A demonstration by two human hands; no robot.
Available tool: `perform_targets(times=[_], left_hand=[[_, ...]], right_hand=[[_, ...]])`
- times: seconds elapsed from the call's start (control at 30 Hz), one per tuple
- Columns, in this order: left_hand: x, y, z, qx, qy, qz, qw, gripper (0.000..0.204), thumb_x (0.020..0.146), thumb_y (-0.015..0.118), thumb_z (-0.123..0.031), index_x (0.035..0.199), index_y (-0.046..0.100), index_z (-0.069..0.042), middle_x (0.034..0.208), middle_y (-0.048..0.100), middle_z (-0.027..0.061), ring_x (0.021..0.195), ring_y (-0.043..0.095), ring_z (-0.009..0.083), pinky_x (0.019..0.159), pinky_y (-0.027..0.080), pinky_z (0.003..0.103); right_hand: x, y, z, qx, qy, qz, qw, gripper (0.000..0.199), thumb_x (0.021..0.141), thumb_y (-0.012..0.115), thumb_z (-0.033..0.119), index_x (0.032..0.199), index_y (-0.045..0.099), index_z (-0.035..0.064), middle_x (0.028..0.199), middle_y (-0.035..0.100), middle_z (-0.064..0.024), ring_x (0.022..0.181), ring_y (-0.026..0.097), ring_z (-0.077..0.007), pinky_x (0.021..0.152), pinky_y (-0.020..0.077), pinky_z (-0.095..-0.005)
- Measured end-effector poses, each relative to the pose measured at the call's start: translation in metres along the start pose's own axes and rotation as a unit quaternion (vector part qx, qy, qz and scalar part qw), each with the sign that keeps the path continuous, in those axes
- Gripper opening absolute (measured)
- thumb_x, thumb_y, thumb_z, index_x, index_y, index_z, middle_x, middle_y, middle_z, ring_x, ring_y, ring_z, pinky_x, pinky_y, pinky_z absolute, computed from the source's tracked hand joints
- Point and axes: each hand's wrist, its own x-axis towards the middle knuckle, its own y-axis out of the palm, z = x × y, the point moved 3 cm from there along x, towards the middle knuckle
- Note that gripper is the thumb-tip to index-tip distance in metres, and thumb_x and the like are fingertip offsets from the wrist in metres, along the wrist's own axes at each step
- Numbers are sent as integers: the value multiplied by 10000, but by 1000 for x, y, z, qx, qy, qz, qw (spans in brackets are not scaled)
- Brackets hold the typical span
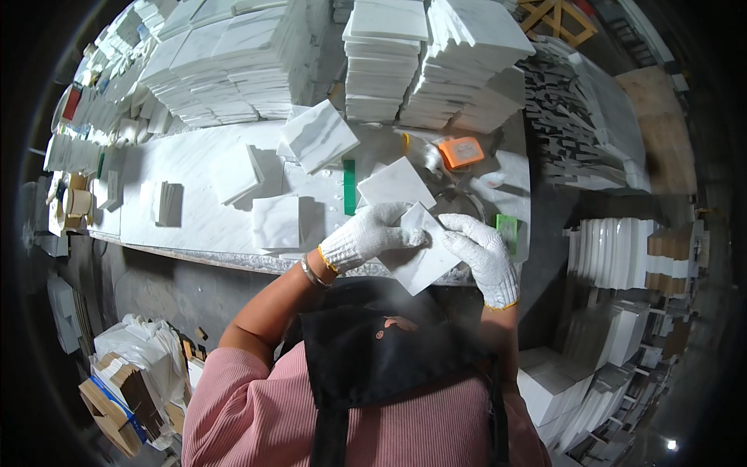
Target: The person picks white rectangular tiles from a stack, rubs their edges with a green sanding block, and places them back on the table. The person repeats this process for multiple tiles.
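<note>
**Hold the white tile (424, 261) softly**

Near the bottom of the frame, the black apron (389, 358) has a small orange mark (401, 324); any tiny print there is too small to read. Just right of the middle is the tile, turned with a corner pointing up. The left hand (369, 236) grasps it, thumb on its face. The right hand (481, 253) has its fingertips by the tile's right edge; I cannot tell if they pinch it. I think a gentle, steady hold is best, because bumped corners could chip. Farther up, the orange block (461, 152) has marks too blurry to read. The tall tile stack (381, 74) at the top shows no words I can see.
</note>
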Motion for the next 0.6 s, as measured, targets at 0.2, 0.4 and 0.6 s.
perform_targets(times=[0.2, 0.4, 0.6], left_hand=[[-2, -1, -1, -114, -5, 1, 993, 348, 914, 710, -180, 1210, 639, -11, 1007, 708, 56, 893, 625, 95, 810, 504, 255], [-13, -14, 10, -182, -70, -70, 978, 402, 965, 638, -263, 1294, 583, -37, 959, 659, 61, 784, 621, 126, 713, 527, 272], [-19, 10, 25, -252, -15, -40, 967, 571, 940, 670, -327, 1365, 509, 19, 1207, 629, 89, 1070, 609, 178, 911, 504, 316]], right_hand=[[-15, -4, -4, 38, 48, -78, 995, 283, 883, 630, 55, 1135, 673, -66, 1049, 694, -103, 1000, 650, -163, 885, 513, -283], [-37, -9, -11, 58, -9, -198, 978, 300, 878, 667, 82, 1127, 663, -85, 1054, 696, -108, 945, 648, -152, 846, 514, -277], [-41, 7, -42, 272, 22, -224, 935, 321, 897, 654, 81, 1183, 621, -60, 1036, 683, -103, 915, 635, -129, 773, 529, -266]])
